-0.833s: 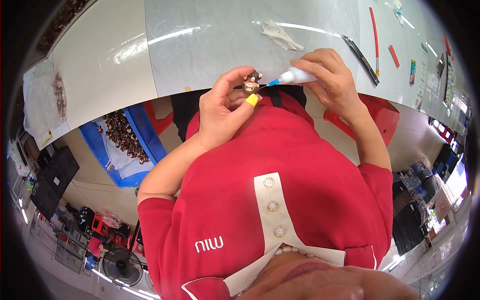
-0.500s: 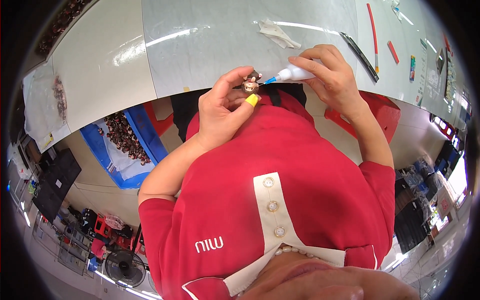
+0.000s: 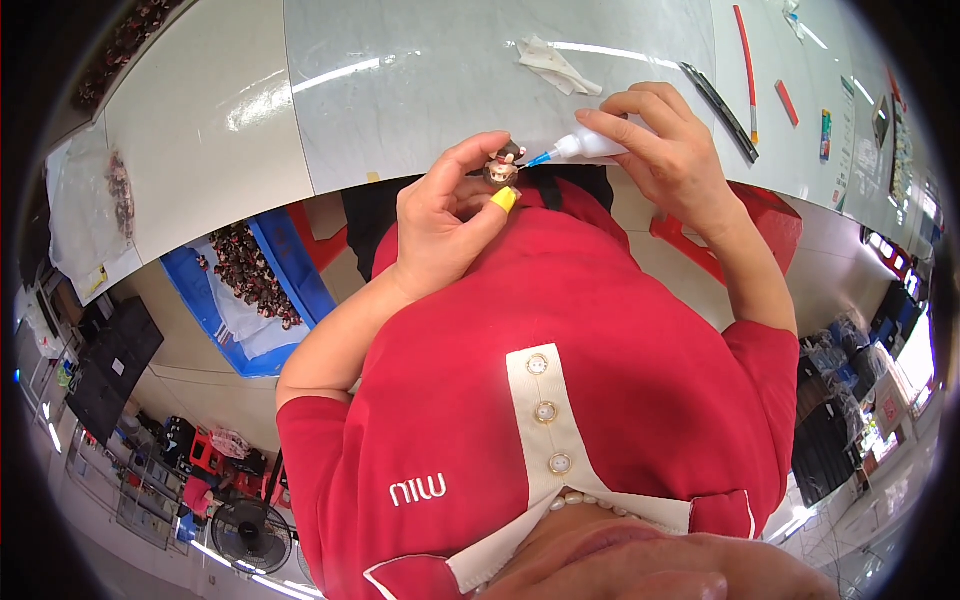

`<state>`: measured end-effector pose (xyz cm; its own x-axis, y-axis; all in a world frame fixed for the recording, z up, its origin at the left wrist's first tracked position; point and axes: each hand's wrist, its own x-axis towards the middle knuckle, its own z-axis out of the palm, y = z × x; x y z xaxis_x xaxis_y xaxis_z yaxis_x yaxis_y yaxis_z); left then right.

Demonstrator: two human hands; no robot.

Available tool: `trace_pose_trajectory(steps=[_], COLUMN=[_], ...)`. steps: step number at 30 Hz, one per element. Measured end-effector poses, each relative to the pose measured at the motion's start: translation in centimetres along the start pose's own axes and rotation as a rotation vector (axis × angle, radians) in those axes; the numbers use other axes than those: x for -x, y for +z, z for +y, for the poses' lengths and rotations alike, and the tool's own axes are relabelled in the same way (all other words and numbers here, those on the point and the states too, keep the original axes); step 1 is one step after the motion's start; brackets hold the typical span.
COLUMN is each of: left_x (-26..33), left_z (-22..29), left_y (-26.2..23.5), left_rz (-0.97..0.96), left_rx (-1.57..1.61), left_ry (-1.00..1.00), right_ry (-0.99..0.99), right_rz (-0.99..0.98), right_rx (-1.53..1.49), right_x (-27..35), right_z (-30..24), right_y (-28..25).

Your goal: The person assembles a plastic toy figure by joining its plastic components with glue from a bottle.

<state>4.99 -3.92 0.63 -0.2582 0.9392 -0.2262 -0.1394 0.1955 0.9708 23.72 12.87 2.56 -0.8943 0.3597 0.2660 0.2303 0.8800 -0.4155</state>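
Between the thumb and fingers of my left hand (image 3: 452, 205) is a small painted figurine (image 3: 503, 163), dark brown with cream and red parts. A yellow cover (image 3: 504, 199) sits on that thumb's tip. My right hand (image 3: 665, 150) is wrapped round a white squeeze bottle (image 3: 592, 144), tilted toward the left. Its blue needle tip (image 3: 540, 159) points at the figurine, and the fine end is right beside it; whether they touch I cannot tell. Both hands are just off the table's near edge, in front of my red shirt.
A crumpled white tissue (image 3: 556, 68) lies on the grey table (image 3: 420, 110). To the right are a black pen-like tool (image 3: 720, 112), a red-handled brush (image 3: 746, 70) and a red stick (image 3: 787, 104). At lower left, a blue crate (image 3: 318, 282) holds many figurines. Red stools (image 3: 768, 225) stand below the table.
My right hand and the bottle have shifted very slightly, with the right elbow a little farther out. The figurine has turned slightly in my left hand, which stays in place.
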Motion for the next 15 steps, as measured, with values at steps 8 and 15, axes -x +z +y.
trace_pose_trajectory(steps=[8, 15], left_x=[0.1, 0.2], left_z=[-0.2, 0.0], left_y=[0.1, 0.0], left_rz=[-0.001, -0.045], left_rx=[-0.026, -0.055], left_ry=[0.003, -0.033], right_ry=[-0.13, -0.145], right_rz=[-0.038, -0.195], right_rx=[0.163, 0.171], right_x=[-1.4, -1.9], right_z=[-0.7, -1.0], right_y=[-1.6, -2.3])
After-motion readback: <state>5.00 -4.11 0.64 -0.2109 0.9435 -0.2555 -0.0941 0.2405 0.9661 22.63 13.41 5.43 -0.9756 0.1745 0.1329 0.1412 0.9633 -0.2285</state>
